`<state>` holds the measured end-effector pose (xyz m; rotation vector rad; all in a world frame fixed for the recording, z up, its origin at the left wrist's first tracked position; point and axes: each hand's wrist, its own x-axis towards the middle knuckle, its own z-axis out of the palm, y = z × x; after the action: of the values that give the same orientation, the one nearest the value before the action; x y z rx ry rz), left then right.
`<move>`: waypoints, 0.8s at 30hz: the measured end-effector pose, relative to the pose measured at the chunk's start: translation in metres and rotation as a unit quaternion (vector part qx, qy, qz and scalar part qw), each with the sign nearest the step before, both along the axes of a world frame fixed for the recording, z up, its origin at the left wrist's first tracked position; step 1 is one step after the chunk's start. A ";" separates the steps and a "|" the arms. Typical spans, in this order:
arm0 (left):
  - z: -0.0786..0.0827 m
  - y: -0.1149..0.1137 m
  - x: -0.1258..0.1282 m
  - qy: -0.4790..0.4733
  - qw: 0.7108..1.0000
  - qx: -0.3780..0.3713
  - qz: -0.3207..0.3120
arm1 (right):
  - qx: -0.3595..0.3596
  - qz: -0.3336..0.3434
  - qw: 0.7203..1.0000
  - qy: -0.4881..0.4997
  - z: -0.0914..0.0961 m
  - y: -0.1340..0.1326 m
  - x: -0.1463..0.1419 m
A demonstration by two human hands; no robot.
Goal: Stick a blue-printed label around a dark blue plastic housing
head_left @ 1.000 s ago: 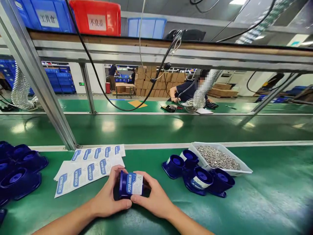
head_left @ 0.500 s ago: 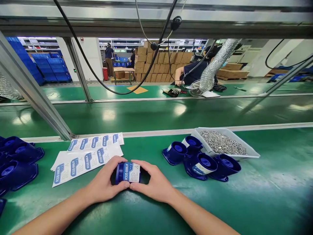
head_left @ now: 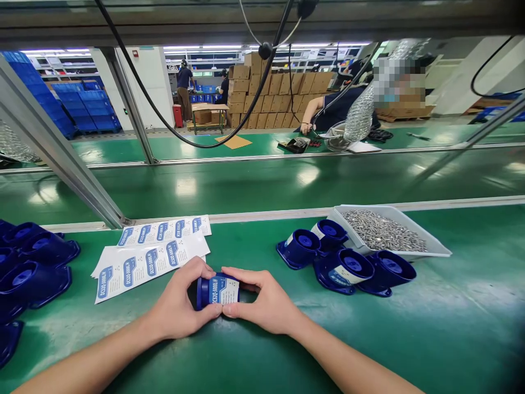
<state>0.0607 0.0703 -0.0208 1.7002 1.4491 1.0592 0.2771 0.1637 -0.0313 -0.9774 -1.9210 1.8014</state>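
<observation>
A dark blue plastic housing (head_left: 216, 290) with a white and blue label on its side lies on the green bench between both my hands. My left hand (head_left: 180, 306) wraps round its left end, thumb pressed under the label. My right hand (head_left: 262, 303) cups its right end, fingers curled over the top. Sheets of the same labels (head_left: 151, 257) lie just beyond my left hand.
Labelled blue housings (head_left: 342, 260) cluster at the right beside a white tray of small metal screws (head_left: 385, 232). More blue housings (head_left: 28, 268) are piled at the left edge. A slanted metal post (head_left: 61, 150) and hanging black cable (head_left: 172, 128) stand ahead. A seated person (head_left: 340, 106) works across the conveyor.
Both hands stay closed on the housing and have lowered it slightly toward the bench. The view has tilted down, so the shelf bins overhead are out of sight.
</observation>
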 end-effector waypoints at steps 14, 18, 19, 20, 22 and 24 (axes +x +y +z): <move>0.007 -0.006 -0.001 -0.007 0.999 -0.033 0.031 | -0.001 -0.003 0.999 0.039 -0.006 -0.007 -0.003; 0.009 -0.005 -0.002 0.029 0.999 -0.007 0.029 | 0.015 -0.010 0.998 0.052 -0.008 -0.006 -0.003; 0.009 -0.005 -0.002 0.032 0.999 -0.009 0.029 | 0.020 -0.012 0.998 0.054 -0.008 -0.006 -0.003; 0.010 -0.004 -0.002 0.033 0.999 -0.014 0.030 | 0.024 -0.013 0.998 0.055 -0.008 -0.007 -0.003; 0.011 -0.004 -0.002 0.027 0.999 -0.028 0.030 | 0.031 -0.016 0.998 0.053 -0.006 -0.007 -0.004; 0.012 -0.003 -0.003 0.017 0.999 -0.040 0.032 | 0.033 -0.021 0.998 0.047 -0.004 -0.007 -0.004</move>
<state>0.0582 0.0669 -0.0092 1.6322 1.5551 0.9974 0.2731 0.1564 -0.0350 -0.8875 -1.8778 1.7177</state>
